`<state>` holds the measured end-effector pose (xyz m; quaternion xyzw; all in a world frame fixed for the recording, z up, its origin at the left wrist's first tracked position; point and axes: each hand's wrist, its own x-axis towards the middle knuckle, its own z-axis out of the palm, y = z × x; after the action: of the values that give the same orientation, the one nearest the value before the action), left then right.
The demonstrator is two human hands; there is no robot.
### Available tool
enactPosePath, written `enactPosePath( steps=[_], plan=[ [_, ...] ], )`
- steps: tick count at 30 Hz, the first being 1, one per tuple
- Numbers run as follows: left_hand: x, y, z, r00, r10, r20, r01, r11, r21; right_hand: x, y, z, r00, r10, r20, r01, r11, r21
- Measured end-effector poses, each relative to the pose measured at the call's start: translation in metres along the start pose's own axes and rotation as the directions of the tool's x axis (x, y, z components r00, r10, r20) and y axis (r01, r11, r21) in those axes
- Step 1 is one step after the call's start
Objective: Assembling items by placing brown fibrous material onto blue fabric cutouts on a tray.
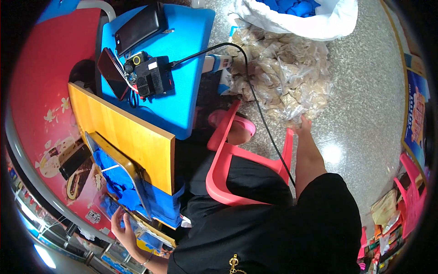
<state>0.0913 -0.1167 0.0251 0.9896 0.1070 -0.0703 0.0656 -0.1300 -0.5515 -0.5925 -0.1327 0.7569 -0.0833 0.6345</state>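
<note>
Black shirt (pixel 264 233) fills the bottom. Upper right of centre lies the bagged pile (pixel 287 68), right hand (pixel 303 127) at its lower edge; left hand (pixel 123 230), fingers loosely curled, sits below blue pieces (pixel 119 180). I cannot tell either grip.

Plastic bags (pixel 289 68) lie heaped on the speckled grey floor (pixel 367 100).

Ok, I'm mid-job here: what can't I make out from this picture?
All in the head view:
Whether the bare right hand grips the pile of clear plastic packets: too small at the contact.
What the packets contain: crinkled, shiny plastic obscures it.
The far side of the open white sack: cut off by the upper edge.
Whether the bare left hand touches the crumpled blue material: too small there.
</note>
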Motion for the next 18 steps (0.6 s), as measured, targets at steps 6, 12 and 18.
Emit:
enactPosePath(
  steps=[6,12,18],
  plan=[
    [0.006,0.001,0.013,0.996,0.048,0.070,-0.040,0.993,-0.107,-0.032,-0.029,-0.010,0.980,-0.096,0.176,0.118,0.986,-0.115],
    [0.017,-0.020,0.022,0.996,0.089,0.026,-0.083,0.980,-0.183,-0.091,-0.113,-0.028,0.937,-0.038,0.348,0.188,0.894,-0.406],
    [-0.003,-0.054,0.015,0.991,0.063,-0.118,-0.095,0.953,-0.287,-0.197,-0.222,0.011,0.761,0.135,0.635,0.488,0.525,-0.697]
  ],
)
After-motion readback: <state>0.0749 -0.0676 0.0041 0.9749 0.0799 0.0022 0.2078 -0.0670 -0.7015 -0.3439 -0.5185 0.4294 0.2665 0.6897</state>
